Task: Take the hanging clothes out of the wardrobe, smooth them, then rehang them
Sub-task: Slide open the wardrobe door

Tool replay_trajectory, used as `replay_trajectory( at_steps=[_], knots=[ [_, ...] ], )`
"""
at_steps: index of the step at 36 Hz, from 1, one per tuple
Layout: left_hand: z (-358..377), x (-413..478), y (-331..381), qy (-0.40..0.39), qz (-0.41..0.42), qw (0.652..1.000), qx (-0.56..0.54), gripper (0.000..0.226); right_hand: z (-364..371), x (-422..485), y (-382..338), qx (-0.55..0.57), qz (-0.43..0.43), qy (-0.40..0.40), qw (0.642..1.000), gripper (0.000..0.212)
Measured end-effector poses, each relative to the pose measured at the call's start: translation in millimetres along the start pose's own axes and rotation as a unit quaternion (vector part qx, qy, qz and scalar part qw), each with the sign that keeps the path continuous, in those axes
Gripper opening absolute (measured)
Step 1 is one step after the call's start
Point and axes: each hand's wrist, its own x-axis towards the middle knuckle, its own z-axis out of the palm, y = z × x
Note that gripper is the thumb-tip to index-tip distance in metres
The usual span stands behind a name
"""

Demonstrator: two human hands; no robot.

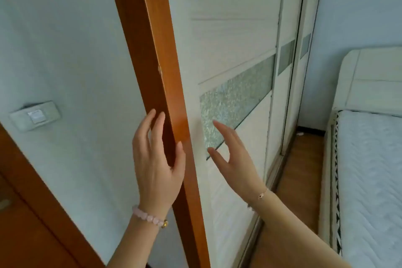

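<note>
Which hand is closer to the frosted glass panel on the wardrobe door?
Right. The right hand is open with fingertips reaching over the lower left end of the frosted glass panel. The left hand is farther left, at the orange wooden frame.

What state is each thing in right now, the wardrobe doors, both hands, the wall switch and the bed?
Wardrobe door: shut, no clothes showing.
Far wardrobe door: shut too.
Left hand: open, fingers on the orange wooden frame.
Right hand: open, holding nothing, spread in front of the near door.
Wall switch: position too blurred to tell.
Bed: bare mattress, nothing lying on it.
</note>
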Motion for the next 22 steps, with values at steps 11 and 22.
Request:
replay_trajectory(
  at_steps=[11,22],
  knots=[
    [29,5,-7,0.005,-0.056,0.998,0.005,0.078,24,25,-8,0.087,-0.056,-0.014,0.995,0.058],
    [27,2,-10,0.018,-0.040,0.999,-0.020,0.076,32,28,1,0.092,-0.071,0.035,0.993,0.068]
  ],
)
